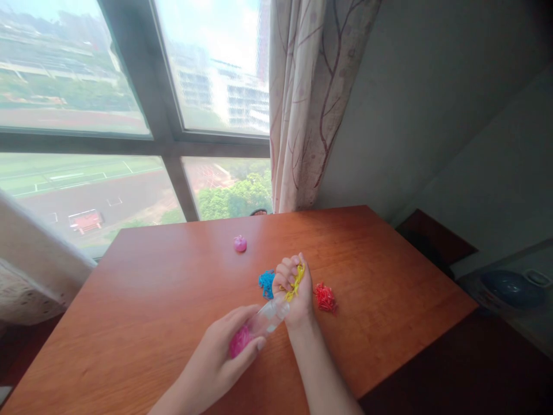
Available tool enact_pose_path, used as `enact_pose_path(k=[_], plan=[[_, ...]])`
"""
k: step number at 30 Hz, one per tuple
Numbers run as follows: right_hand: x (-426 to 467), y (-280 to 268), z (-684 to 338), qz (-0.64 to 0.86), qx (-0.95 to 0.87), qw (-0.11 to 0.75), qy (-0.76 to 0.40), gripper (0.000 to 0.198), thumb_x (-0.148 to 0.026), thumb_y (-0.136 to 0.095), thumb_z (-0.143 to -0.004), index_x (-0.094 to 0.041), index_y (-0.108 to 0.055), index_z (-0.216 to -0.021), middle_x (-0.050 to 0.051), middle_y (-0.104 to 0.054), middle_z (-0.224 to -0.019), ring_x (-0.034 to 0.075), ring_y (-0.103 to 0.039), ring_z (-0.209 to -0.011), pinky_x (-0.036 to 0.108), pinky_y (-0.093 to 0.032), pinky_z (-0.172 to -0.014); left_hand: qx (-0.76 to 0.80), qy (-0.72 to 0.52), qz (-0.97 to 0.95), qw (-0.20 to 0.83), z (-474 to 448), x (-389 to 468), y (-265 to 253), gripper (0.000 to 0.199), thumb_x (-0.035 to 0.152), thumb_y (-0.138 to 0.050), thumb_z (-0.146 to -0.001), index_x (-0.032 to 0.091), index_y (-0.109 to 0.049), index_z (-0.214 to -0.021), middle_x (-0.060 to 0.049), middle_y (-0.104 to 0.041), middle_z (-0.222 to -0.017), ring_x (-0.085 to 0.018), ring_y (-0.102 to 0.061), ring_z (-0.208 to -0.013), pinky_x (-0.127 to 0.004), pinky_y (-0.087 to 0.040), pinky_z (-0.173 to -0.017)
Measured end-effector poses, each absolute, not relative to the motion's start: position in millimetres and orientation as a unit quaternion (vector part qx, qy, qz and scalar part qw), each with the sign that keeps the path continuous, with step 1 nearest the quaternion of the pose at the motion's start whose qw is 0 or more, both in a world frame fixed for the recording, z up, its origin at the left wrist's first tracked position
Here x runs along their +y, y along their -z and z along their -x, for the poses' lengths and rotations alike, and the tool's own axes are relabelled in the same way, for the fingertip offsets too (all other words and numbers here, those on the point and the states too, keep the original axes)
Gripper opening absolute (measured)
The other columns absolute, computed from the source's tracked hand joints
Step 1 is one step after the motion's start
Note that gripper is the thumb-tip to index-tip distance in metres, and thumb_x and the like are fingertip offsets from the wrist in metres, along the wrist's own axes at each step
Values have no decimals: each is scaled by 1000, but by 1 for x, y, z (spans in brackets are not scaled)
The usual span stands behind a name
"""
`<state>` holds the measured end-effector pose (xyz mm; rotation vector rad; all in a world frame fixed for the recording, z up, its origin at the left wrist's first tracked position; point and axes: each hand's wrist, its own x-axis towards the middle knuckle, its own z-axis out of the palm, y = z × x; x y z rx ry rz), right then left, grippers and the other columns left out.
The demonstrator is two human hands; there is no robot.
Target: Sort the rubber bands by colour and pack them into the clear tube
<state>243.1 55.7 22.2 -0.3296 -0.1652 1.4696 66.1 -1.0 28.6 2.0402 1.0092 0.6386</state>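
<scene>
Bottle tilts over the table in my left hand, fingers wrapped around it, mouth close by my right hand, whose fingers curl in around yellow strands.

Room, indoor, upper-storey, home or office undetermined: one reddish wood worktop, one large grey-framed window, branch-patterned curtain, plain wall, and, through the glass, a marked sports field seen from above, treetops and a pale building.
</scene>
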Motion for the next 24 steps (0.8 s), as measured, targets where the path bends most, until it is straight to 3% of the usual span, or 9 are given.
enact_pose_path(k=[6,15,24], plan=[[53,-21,-247,126,-56,737,-661,31,-28,-64,-85,-22,-40,-68,-10,-25,-59,6,-22,-44,10,-24,-35,406,-250,-798,368,-65,0,-29,24,37,-52,-93,21,-61,-107,-2,-68,-88,-17,-61,-74,-25,-47,-70],[50,-28,-239,182,-56,720,-667,35,-35,-68,-84,-21,-40,-67,-10,-28,-57,4,-27,-43,9,-24,-34,415,-235,-790,386,-66,2,-31,28,42,-48,-94,19,-63,-99,0,-63,-76,-16,-55,-67,-23,-44,-64],[48,-26,-235,187,-23,709,-679,39,-42,-76,-78,-19,-45,-70,-9,-46,-62,0,-35,-41,7,-23,-33,420,-218,-787,396,-64,2,-33,32,45,-46,-93,18,-62,-87,2,-54,-69,-14,-50,-62,-21,-40,-59]])
